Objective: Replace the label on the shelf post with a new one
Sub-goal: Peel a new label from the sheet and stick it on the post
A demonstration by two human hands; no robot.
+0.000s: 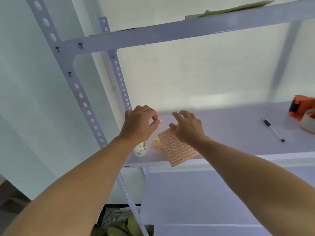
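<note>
Forearms reached up w/ left hand pinching small red-edged label btwn thumb & finger, prob. for the shelf post at left, while right hand, open, fingers spread, hovered over label sheet on shelf.

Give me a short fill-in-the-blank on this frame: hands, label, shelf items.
1. The small red-bordered label is pinched by the ____ hand.
2. The right hand hovers with fingers spread over the sheet of ____.
3. The pen lies on the shelf between the label sheet and the orange ____ dispenser.
4. The patterned cup stands below the ____ wrist.

Missing words: left; labels; tape; left
</note>
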